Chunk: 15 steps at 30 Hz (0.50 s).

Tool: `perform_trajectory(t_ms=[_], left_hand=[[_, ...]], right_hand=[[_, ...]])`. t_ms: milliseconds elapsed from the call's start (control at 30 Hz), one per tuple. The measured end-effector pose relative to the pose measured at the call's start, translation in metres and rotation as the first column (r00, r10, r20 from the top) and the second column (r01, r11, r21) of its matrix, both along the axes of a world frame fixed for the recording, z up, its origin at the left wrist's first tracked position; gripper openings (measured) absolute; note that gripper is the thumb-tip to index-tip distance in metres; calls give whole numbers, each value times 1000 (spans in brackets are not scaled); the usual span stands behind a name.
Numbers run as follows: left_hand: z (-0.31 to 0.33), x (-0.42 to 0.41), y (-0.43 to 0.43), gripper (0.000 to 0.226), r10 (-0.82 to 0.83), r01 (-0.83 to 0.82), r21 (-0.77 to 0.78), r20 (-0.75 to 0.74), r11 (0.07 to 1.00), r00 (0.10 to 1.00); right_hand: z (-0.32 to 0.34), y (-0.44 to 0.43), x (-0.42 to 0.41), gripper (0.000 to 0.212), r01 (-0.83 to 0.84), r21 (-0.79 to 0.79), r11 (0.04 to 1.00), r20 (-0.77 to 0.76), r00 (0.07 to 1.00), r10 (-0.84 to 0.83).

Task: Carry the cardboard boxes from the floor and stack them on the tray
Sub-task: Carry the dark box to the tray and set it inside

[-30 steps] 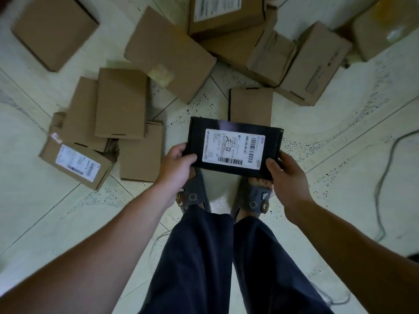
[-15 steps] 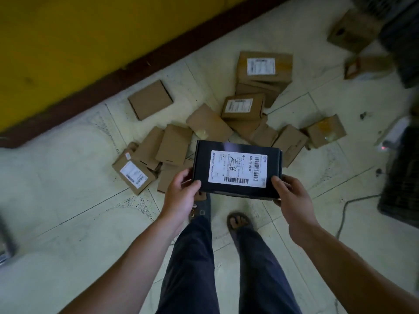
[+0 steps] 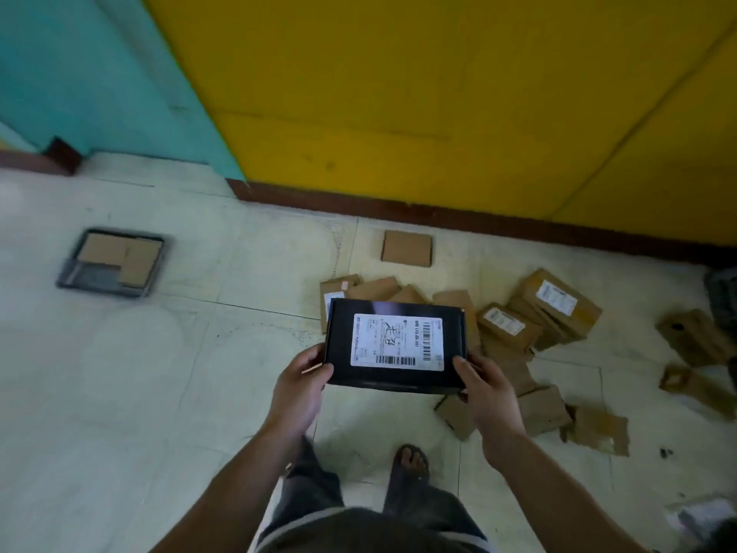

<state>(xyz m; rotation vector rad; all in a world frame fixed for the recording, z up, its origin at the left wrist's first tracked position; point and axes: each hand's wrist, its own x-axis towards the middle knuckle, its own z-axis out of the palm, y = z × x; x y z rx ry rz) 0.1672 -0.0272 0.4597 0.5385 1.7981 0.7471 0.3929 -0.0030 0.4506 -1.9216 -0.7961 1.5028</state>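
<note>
Two hands, left grip (image 3: pixel 301 387) and right grip (image 3: pixel 488 389), clasp the black labelled box (image 3: pixel 395 345) by its near corners above the floor (image 3: pixel 159 393), mid-carry; next it likely needs carrying left to the tray (image 3: pixel 93 278), well apart, and stacking on the brown boxes (image 3: pixel 119 253) there.

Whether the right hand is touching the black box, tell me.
Touching. The head view shows the right hand gripping the black box at its near right corner, thumb on top.
</note>
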Motion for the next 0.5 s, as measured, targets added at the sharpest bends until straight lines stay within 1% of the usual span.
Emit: perform_trajectory(t_ms=[67, 133, 167, 267, 367, 467, 500], left_hand=[[15, -23, -10, 30, 65, -65, 21, 8, 998, 998], [35, -77, -35, 29, 220, -221, 52, 28, 974, 975], [41, -102, -44, 30, 278, -280, 61, 41, 958, 960], [56, -171, -71, 30, 377, -380, 73, 56, 922, 925], [66, -235, -98, 30, 437, -440, 100, 56, 892, 898], [70, -300, -124, 30, 503, -507, 115, 62, 854, 862], [69, -319, -131, 31, 524, -527, 116, 62, 842, 850]], right_hand=[[12, 6, -25, 11, -87, 21, 996, 1, 996, 87], [29, 9, -86, 9, -250, 45, 967, 51, 967, 248], [38, 9, -115, 8, -300, 56, 952, 82, 952, 295], [52, 7, -194, 10, -407, 93, 909, 97, 912, 398], [62, 1, -268, 16, -473, 118, 873, 90, 881, 465], [66, -7, -342, 18, -532, 92, 842, 87, 846, 525], [67, -10, -364, 15, -555, 88, 827, 91, 831, 548]])
